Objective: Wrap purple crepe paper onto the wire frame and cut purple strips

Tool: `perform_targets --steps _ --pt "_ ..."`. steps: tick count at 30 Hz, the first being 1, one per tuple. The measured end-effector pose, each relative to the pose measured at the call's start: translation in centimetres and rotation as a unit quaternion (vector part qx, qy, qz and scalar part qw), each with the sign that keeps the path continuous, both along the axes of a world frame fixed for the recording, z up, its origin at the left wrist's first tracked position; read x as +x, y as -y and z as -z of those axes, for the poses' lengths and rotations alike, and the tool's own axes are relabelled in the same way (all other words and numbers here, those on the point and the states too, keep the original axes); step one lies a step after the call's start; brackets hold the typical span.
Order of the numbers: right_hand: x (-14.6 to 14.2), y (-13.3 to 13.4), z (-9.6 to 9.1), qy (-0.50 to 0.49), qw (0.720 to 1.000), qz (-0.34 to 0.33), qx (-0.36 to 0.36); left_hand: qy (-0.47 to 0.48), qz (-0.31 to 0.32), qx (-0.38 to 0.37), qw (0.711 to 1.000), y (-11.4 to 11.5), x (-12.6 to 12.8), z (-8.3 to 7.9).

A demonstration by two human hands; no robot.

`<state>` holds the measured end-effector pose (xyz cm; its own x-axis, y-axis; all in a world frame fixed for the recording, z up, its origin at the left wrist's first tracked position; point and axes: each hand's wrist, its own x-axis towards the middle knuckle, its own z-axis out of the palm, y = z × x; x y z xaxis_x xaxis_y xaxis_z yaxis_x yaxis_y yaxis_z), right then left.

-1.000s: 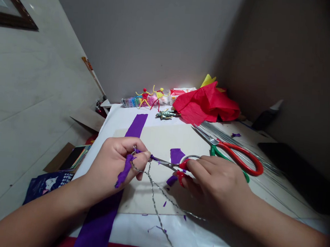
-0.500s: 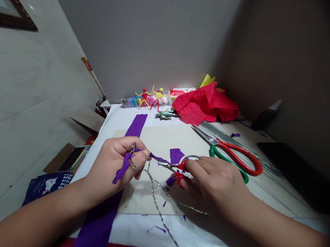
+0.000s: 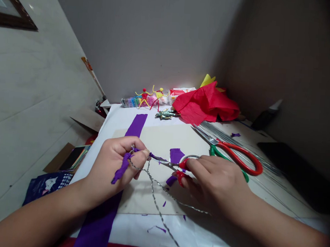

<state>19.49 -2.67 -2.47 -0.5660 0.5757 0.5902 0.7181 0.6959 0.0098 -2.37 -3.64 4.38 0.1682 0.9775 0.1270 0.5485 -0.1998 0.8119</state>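
Note:
Between thumb and fingers, my left hand [image 3: 117, 161] pinches a twisted wire figure [image 3: 153, 178] partly wrapped in purple crepe paper [image 3: 122, 168]. Its bare wire strands cross and trail down toward me and to the right. My right hand [image 3: 217, 180] is closed around the red handles of small scissors [image 3: 182, 171]. Their blades point left, at the purple paper sticking out from my left fingertips. Exactly how the blades meet the paper is too small to tell. Purple paper scraps [image 3: 176, 155] lie beneath the scissors on a pale board [image 3: 136, 204].
A long purple strip [image 3: 98, 224] runs under my left forearm. Large scissors with red and green handles [image 3: 239, 155] lie at right beside loose wires [image 3: 223, 131]. Behind are red crepe paper [image 3: 208, 102], two small figures [image 3: 157, 96] and a metallic ornament [image 3: 166, 114].
The small scissors have moved slightly left and their handles have come closer together. The purple strip end right of my left fingertips now looks shorter. My left hand has barely moved.

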Motion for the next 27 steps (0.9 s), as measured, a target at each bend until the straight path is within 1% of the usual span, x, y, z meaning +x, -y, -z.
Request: perform_targets --steps 8,13,27 --pt "0.0 0.1 -0.1 -0.002 1.0 0.009 0.014 0.01 0.003 0.036 0.999 0.2 -0.3 0.7" --pt "0.1 0.2 -0.1 -0.006 1.0 0.014 0.0 0.02 0.003 0.054 0.998 0.1 -0.2 1.5" --pt "0.0 0.3 0.4 -0.026 0.999 0.003 -0.018 0.066 0.009 0.036 0.997 0.2 -0.1 1.8"
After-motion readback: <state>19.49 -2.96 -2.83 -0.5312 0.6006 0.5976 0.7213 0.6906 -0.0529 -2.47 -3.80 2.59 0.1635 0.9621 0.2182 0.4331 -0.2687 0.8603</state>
